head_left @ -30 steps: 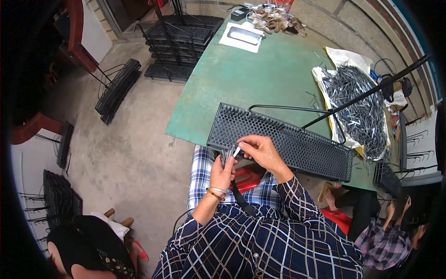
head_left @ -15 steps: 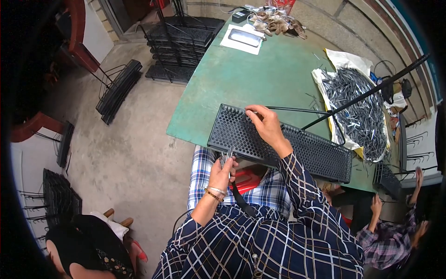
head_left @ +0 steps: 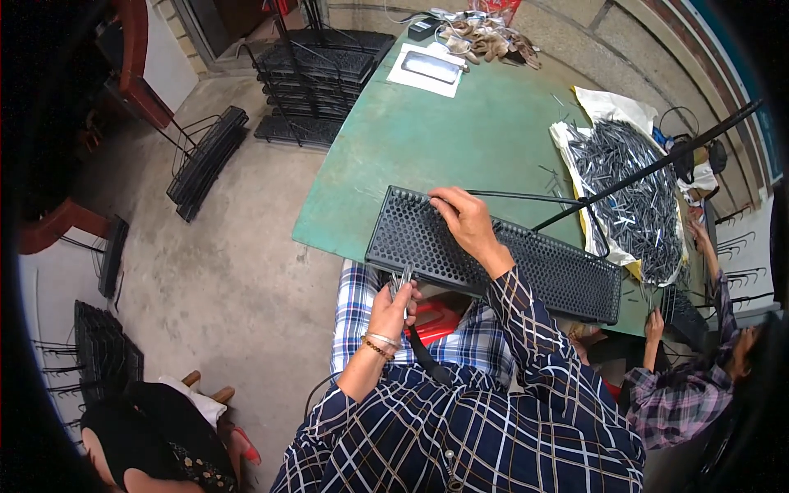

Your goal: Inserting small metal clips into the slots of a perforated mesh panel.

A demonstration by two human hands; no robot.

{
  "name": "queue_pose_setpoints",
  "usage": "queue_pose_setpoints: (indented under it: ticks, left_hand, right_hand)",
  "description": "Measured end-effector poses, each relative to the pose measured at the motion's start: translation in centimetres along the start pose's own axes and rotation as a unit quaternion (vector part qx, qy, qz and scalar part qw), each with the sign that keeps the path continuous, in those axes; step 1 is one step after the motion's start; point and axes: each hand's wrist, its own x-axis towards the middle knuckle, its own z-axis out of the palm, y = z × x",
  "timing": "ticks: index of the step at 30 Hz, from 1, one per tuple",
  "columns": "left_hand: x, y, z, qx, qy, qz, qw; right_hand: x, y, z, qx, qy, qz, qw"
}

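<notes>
A long black perforated metal panel (head_left: pixel 542 261) with rows of round holes lies aslant across the near edge of the green table and above my lap. My left hand (head_left: pixel 393 302) is closed around a small bunch of thin metal pins (head_left: pixel 402 279), just below the panel's near left edge. Over the panel's left part my right hand (head_left: pixel 467 220) bends down, its thumb and fingertips together close to the far edge. Whatever sits between those fingertips is too small to make out. Black rods (head_left: pixel 649 164) rise from the panel toward the upper right.
On the green table (head_left: pixel 460 123), a white sack (head_left: pixel 567 144) holds a heap of metal pins (head_left: pixel 629 189). A phone (head_left: pixel 431 67) and brown gloves (head_left: pixel 493 41) lie farther back. Black panels (head_left: pixel 316 82) are stacked left of the table. Other people work at right and lower left.
My right hand has shifted slightly left over the panel; my left hand keeps its hold on the pins. At right, a co-worker's hands have moved toward the heap and the table edge.
</notes>
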Motion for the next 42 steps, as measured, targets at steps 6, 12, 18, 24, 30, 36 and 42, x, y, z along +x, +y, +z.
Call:
queue_pose_setpoints:
  ticks: [6,12,18,24,30,36,42]
  left_hand:
    - [0.1,0.1,-0.2,-0.031,0.000,-0.009,0.999]
    - [0.3,0.3,0.3,-0.023,-0.010,-0.008,1.000]
    - [0.3,0.4,0.1,-0.019,-0.016,-0.006,1.000]
    - [-0.2,0.7,0.6,-0.015,-0.016,-0.010,1.000]
    - [-0.3,0.4,0.4,-0.049,-0.029,0.014,0.998]
    - [-1.2,0.7,1.4,-0.043,-0.040,0.049,0.997]
    - [-2.0,-0.1,2.4,-0.004,-0.074,0.040,0.996]
  right_hand:
    - [0.4,-0.6,-0.3,-0.014,-0.019,-0.006,1.000]
    - [-0.1,0.2,0.0,-0.061,-0.028,-0.033,0.997]
    - [-0.1,-0.4,0.8,-0.110,-0.025,-0.058,0.992]
    - [-0.7,-0.7,1.2,-0.132,-0.007,-0.038,0.990]
    - [-1.1,-2.5,0.3,-0.047,-0.004,0.018,0.999]
    - [-5.9,-5.9,-0.1,0.180,-0.122,0.231,0.948]
    - [-8.2,-6.2,-1.1,0.291,-0.102,0.308,0.900]
